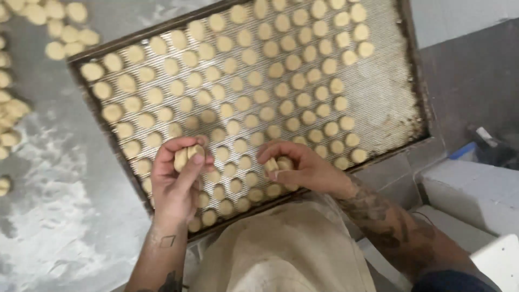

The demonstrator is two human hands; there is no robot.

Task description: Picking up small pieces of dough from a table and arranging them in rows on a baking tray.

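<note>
A large perforated metal baking tray (389, 103) lies tilted on a floured steel table, covered with rows of several small round dough pieces (254, 81). My left hand (175, 181) hovers over the tray's near edge, fingers closed on a dough piece (184, 157). My right hand (300, 167) is beside it over the tray's near rows, pinching dough pieces (277, 164) between thumb and fingers. The tray's right end is bare of dough.
Loose dough pieces (62, 32) lie on the floured table (48, 216) at the upper left and along the left edge. A beige apron (281, 249) fills the bottom centre. White boxes (476, 189) stand at the lower right by a grey wall.
</note>
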